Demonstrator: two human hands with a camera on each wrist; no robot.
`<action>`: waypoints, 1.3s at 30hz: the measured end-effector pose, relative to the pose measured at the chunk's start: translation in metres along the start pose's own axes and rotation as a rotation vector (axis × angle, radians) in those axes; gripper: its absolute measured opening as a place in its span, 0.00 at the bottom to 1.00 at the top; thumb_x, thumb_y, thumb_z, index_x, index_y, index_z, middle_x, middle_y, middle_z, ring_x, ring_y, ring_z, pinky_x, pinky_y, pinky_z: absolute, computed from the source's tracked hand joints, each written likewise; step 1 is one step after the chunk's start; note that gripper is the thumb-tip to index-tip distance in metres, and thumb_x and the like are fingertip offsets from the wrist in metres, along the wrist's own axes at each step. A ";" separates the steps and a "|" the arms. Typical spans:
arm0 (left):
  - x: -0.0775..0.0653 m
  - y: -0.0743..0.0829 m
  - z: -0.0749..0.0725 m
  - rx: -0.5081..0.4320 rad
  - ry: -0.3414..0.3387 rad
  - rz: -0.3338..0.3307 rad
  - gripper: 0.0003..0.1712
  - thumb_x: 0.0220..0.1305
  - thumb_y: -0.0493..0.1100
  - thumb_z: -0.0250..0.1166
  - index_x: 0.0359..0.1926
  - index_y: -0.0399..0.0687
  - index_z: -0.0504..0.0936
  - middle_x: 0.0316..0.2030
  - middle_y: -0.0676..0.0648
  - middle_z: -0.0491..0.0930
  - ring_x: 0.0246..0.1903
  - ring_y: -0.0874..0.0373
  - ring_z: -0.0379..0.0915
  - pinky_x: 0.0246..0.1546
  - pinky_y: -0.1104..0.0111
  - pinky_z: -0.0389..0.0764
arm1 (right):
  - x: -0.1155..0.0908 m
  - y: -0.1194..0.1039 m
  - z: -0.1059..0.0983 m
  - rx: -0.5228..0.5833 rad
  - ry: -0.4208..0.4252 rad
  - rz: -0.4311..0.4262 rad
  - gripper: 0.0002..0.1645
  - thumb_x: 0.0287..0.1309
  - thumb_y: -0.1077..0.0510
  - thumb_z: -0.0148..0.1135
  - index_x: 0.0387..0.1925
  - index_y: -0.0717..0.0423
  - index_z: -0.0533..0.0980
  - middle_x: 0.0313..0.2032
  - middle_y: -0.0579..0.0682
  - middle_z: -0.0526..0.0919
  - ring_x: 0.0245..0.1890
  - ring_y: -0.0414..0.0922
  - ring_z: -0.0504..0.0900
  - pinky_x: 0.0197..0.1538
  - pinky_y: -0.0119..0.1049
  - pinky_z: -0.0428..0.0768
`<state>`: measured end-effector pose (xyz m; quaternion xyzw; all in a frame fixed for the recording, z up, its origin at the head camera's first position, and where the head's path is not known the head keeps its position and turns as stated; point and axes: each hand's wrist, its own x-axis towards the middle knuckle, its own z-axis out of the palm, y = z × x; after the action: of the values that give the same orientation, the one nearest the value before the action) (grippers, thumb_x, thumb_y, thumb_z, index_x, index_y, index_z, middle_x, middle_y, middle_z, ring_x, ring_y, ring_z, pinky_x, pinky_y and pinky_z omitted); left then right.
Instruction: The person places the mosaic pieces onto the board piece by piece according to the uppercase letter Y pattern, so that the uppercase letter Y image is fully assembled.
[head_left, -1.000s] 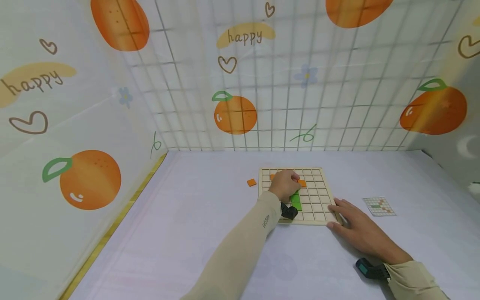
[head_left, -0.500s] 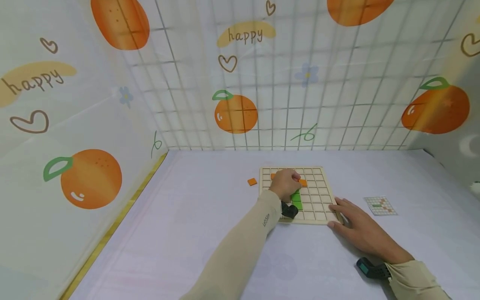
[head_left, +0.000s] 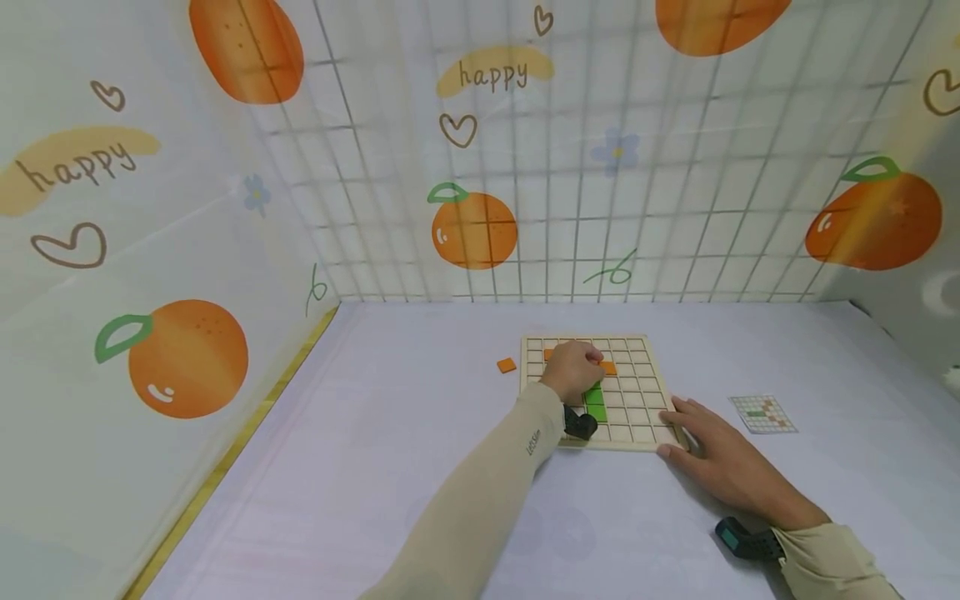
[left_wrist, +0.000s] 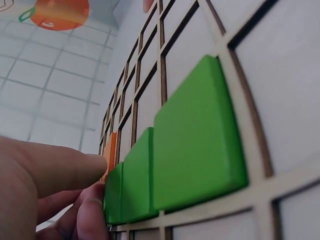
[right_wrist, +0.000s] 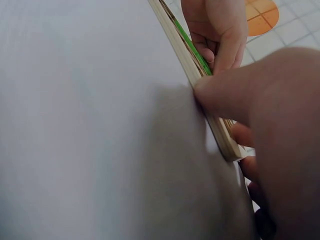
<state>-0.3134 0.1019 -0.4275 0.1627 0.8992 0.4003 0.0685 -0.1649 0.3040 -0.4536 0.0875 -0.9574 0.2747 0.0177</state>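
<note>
A square wooden grid board [head_left: 637,412] lies on the table, with green tiles [head_left: 595,404] in one column and orange tiles [head_left: 607,368] set near its far side. Over the board, my left hand [head_left: 572,371] has its fingers bent and hides several cells. In the left wrist view its thumb and fingertips close in on an orange tile [left_wrist: 109,152] behind the green ones; the far side of that pinch is hidden. My right hand [head_left: 720,458] holds the board's near right corner, thumb against the front edge [right_wrist: 220,135] and fingers along the right side.
A loose orange tile [head_left: 507,365] lies left of the board. To the right is a small pattern card [head_left: 763,414] printed with a coloured grid. A printed cloth wall [head_left: 360,208] rises behind the table and at its left.
Both hands stay in place on the board, and the tiles look the same. Only the head view shifts slightly.
</note>
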 end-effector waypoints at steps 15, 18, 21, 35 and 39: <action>0.005 -0.020 -0.012 -0.450 -0.032 0.010 0.15 0.71 0.43 0.63 0.54 0.41 0.85 0.40 0.45 0.86 0.39 0.52 0.82 0.42 0.63 0.82 | 0.000 -0.001 0.004 0.014 0.000 -0.003 0.41 0.65 0.37 0.62 0.68 0.61 0.69 0.73 0.66 0.57 0.72 0.68 0.52 0.66 0.68 0.54; 0.003 -0.022 -0.022 -0.574 -0.027 0.033 0.17 0.72 0.39 0.62 0.56 0.35 0.82 0.45 0.36 0.84 0.43 0.43 0.82 0.46 0.57 0.82 | 0.000 -0.002 0.004 0.012 0.002 -0.007 0.41 0.65 0.38 0.62 0.68 0.61 0.69 0.73 0.66 0.57 0.72 0.68 0.52 0.66 0.68 0.54; 0.001 -0.027 -0.034 -0.621 -0.007 0.047 0.17 0.72 0.39 0.61 0.56 0.34 0.81 0.46 0.33 0.83 0.45 0.41 0.82 0.49 0.55 0.82 | 0.001 -0.002 0.004 0.010 0.005 -0.010 0.41 0.65 0.38 0.63 0.68 0.61 0.70 0.73 0.66 0.57 0.72 0.68 0.52 0.67 0.67 0.55; -0.009 -0.062 -0.075 -0.663 0.120 -0.024 0.14 0.72 0.40 0.61 0.54 0.39 0.84 0.48 0.32 0.82 0.42 0.49 0.82 0.45 0.61 0.83 | -0.001 0.004 0.002 0.000 0.018 -0.018 0.41 0.66 0.38 0.62 0.68 0.62 0.69 0.73 0.67 0.57 0.72 0.68 0.52 0.67 0.67 0.54; -0.009 -0.072 -0.087 -0.631 0.167 -0.045 0.16 0.73 0.41 0.61 0.55 0.38 0.83 0.47 0.36 0.83 0.40 0.53 0.82 0.46 0.60 0.83 | -0.001 0.004 0.002 0.007 0.020 -0.021 0.41 0.66 0.38 0.62 0.68 0.62 0.69 0.73 0.67 0.57 0.72 0.68 0.52 0.66 0.67 0.54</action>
<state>-0.3439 -0.0074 -0.4225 0.0802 0.7365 0.6698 0.0502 -0.1641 0.3067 -0.4573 0.0950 -0.9552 0.2786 0.0299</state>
